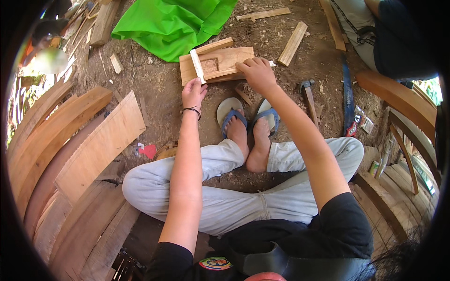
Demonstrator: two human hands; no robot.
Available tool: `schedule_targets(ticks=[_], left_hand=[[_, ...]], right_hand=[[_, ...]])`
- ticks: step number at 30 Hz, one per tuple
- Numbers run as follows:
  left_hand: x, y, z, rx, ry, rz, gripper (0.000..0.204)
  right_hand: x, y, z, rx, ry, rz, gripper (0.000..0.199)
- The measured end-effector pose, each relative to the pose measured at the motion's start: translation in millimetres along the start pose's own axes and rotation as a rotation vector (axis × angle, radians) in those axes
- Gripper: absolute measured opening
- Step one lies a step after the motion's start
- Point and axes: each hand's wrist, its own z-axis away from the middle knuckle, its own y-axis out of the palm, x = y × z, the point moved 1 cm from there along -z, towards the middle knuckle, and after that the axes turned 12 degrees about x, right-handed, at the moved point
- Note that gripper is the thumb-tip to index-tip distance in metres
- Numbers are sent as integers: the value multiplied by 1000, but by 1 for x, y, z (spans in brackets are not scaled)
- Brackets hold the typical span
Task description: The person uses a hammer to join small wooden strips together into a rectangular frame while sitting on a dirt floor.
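Note:
In front of my feet a flat wooden board (234,55) lies on the ground, with a shallow rectangular recess (211,64) cut in its face. My left hand (192,93) is closed at the near end of a narrow whitish strip (197,64), pinching it between thumb and fingers. That strip stands across the board's left part. A slim wooden stick (220,73) runs along the near side of the recess. Over its right end my right hand (258,72) is closed, fingers curled down. A small white tip pokes out beyond that hand; its kind cannot be made out.
A hammer (309,100) and a handsaw (348,98) lie to the right. Bright green cloth (171,25) spreads behind the board. Curved planks (61,126) and a plywood piece (105,145) stand at the left. Another person's leg (358,35) is at the upper right.

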Motion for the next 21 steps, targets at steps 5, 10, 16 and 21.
schedule_targets(ticks=[5,10,16,21], left_hand=[[-2,9,5,-14,-43,-17,40],[1,10,4,-176,126,-501,49],[19,7,0,-263,349,-732,55],[37,-26,-2,-218,55,-639,60]], right_hand=[[5,3,9,28,59,85,43],[7,-6,29,94,141,53,45],[-12,-6,60,186,205,-47,44],[-18,7,93,272,396,-234,40]])
